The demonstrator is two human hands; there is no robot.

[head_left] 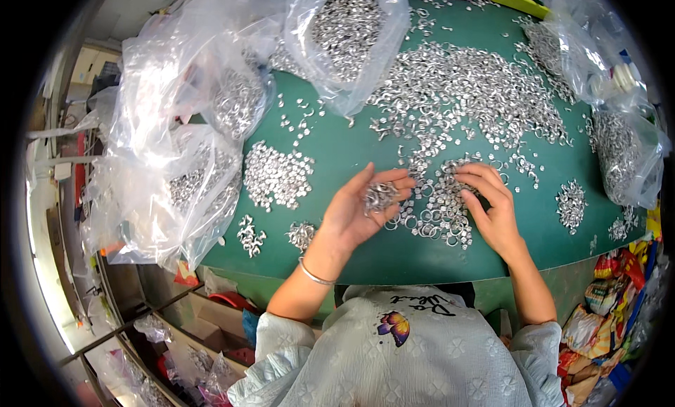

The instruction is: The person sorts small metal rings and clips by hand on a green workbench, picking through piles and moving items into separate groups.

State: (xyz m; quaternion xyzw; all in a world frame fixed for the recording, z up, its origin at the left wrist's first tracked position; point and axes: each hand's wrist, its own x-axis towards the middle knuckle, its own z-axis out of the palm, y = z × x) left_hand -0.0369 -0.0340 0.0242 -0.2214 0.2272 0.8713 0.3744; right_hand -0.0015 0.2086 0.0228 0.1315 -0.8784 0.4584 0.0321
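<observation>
My left hand (354, 204) is turned palm up, fingers half curled round a small heap of silvery metal rings (380, 197). Just to its right, my right hand (494, 202) is palm down with bent fingers. Its fingertips and thumb touch the near pile of loose metal rings (444, 221) on the green tabletop (337, 150). Whatever lies between those fingertips is too small to make out. Some pieces in this pile are plain open circles; others look like little round studs.
A wide spread of metal pieces (485, 91) covers the far right. A round-piece pile (276, 175) lies left of my hands, with small heaps nearer (251, 237). Clear plastic bags of metal parts (346, 38) stand at the back, left and right. The table's front edge is close to my body.
</observation>
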